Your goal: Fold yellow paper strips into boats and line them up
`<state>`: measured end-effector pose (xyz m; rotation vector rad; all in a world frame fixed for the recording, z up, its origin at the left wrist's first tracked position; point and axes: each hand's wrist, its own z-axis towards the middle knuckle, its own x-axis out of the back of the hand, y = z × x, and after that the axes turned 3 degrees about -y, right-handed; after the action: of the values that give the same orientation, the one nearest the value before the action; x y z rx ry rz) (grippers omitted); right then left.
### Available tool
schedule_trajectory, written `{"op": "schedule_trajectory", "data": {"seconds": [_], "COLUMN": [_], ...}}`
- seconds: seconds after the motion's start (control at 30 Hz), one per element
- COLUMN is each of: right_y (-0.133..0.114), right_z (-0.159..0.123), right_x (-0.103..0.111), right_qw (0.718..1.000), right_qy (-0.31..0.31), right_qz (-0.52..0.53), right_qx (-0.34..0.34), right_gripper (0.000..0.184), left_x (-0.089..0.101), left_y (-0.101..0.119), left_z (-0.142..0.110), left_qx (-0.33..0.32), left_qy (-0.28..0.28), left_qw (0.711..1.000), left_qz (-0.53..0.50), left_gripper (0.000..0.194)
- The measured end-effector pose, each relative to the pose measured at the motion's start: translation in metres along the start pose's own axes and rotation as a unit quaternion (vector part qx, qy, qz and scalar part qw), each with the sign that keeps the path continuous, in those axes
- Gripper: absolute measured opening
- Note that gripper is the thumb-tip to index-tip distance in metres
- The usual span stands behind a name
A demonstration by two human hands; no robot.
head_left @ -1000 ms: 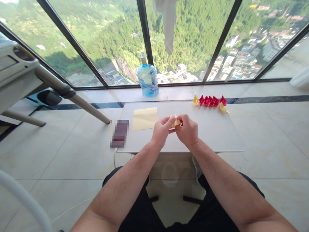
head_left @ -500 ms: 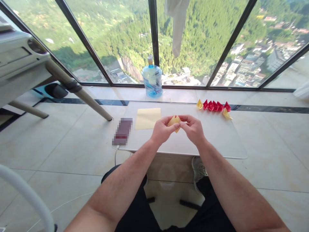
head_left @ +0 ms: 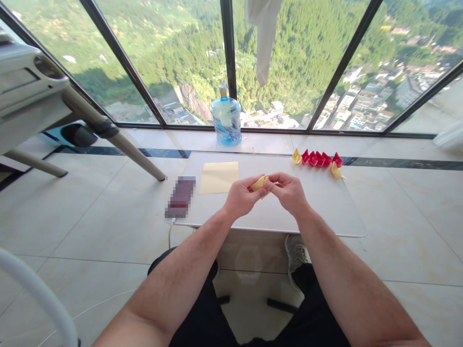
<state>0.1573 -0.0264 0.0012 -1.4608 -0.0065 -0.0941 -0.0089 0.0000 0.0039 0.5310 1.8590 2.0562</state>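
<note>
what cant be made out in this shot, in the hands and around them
Head view, hidden: much of the held paper, covered by the left hand and right hand, so its full shape is unclear.
Head view, blurred: the screen of the phone, broken into blocks.
Head view, too small: the print on the bottle.
Head view, cut off: the grey frame, by the left edge.

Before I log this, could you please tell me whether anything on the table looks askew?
Slightly: the rightmost yellow piece sits out of line, on the near side of the red pieces. Nothing looks spilled.
</note>
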Motion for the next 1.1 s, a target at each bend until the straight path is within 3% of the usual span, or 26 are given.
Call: {"op": "schedule_trajectory", "data": {"seconds": [0.3,0.53,0.67,1.1], "right_y": [-0.003,-0.011,-0.014,-0.013], "right_z": [-0.002,-0.002,-0.002,-0.004], "right_x": [-0.002,-0.003,-0.007,-0.009], "right_qw": [0.999,0.999,0.997,0.998], "right_qy": [0.004,0.016,0.014,0.012], "right_qz": [-0.024,0.028,0.066,0.065], "right_qx": [0.042,0.026,0.03,0.011], "right_gripper": [0.027,0.028,0.026,0.028], "left_x": [-0.001,0.003,0.002,0.002], "left_y": [0.005,0.007,0.01,0.011], "left_z": [0.0,0.003,0.003,0.003], "left_qx": [-0.01,0.053,0.072,0.077], "left_qy": [0.026,0.022,0.019,-0.013], "left_qw": [1.0,0.978,0.964,0.962], "left_qz": [-0.009,-0.201,-0.257,-0.261], "left_gripper": [0.052,0.057,0.055,0.04]}}
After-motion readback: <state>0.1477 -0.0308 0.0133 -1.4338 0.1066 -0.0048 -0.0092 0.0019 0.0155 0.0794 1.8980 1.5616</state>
